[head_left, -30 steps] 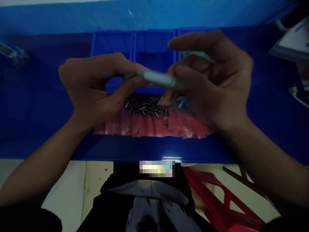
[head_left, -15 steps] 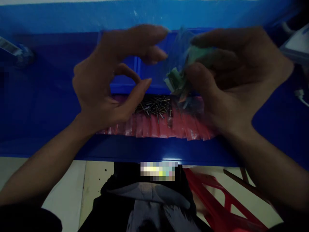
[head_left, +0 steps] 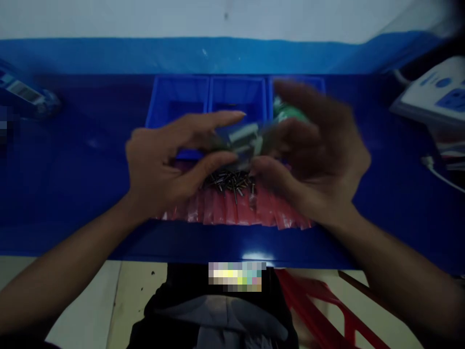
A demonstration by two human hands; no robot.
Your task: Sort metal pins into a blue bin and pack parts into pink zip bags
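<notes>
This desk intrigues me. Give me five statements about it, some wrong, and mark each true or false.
1. Three blue bins stand side by side. True.
2. Metal pins fill the left bin. False: the metal pins lie in front of the bins.
3. The left hand and right hand are both at a clear bag. True.
4. Something green shows in the right-hand bin. True.
5. The row of packets is green. False: the packets are red.

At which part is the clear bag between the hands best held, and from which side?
Probably its left and right edges, pinched from either side: the bag looks flattish, with pale pieces filling its middle. The left hand pinches the left edge; blur hides whether the right hand touches.
</notes>
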